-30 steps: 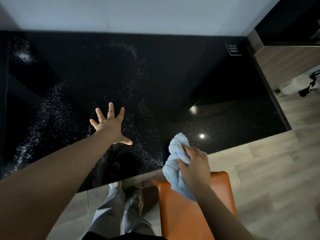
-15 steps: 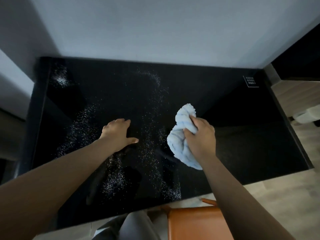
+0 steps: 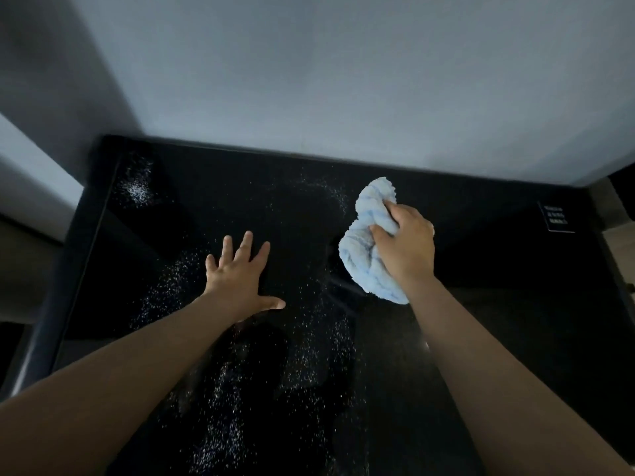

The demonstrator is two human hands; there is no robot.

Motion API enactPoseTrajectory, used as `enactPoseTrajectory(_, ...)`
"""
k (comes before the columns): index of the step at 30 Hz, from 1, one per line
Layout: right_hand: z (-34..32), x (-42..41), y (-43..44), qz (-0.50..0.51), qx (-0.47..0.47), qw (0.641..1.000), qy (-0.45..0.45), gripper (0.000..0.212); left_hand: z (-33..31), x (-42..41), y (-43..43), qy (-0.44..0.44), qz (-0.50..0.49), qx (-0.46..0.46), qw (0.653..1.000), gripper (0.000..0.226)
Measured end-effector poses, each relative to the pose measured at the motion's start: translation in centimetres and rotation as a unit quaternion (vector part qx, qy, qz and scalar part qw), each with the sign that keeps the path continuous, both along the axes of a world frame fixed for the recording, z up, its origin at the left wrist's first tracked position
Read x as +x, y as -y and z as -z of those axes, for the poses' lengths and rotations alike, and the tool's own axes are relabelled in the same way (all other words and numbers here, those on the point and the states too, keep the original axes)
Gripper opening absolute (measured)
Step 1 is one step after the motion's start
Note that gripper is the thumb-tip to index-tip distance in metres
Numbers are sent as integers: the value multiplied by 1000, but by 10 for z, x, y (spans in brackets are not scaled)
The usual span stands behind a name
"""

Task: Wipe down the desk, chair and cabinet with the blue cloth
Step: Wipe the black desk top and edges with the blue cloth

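Glossy black desk (image 3: 498,321) – speckled white – against grey wall (image 3: 343,80)

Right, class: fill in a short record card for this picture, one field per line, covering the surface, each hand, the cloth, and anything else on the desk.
surface: black glossy desk, against a pale wall
dust: white specks scattered over the left and middle of the desk
left hand: empty, fingers spread, palm down on the desk
right hand: gripping the cloth
cloth: light blue, bunched up, at the desk's middle right
other: small label at the far right corner, text too small to read
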State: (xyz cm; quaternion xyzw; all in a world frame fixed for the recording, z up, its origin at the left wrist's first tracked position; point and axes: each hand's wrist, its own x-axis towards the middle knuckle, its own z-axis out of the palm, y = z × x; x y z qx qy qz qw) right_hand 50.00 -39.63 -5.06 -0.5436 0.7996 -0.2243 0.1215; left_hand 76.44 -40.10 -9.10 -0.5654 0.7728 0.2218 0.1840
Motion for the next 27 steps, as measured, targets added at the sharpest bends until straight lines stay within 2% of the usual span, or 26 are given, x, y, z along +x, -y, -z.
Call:
enactPoseTrajectory(5,20,-20,60,-32,-15,999,-19,18,15,-1,15,4,-42,10,999,120)
enactPoseTrajectory(10,36,-27,107,-49,-24,998,-21,19,25,1,18,42,-7,13,999,126)
enactPoseTrajectory(15,54,-28,148,-83,-14,994,-64,22,29,2,19,46,-7,32,998,128)
enactPoseTrajectory(20,71,-27,178,-77,30,994,-75,25,30,1,20,53,-9,44,998,128)
enactPoseTrajectory(23,83,-29,192,-80,93,989,-78,39,28,0,21,55,-11,52,997,128)
enactPoseTrajectory(27,86,-29,200,-94,147,980,-92,35,29,-1,22,58,-8,55,997,128)
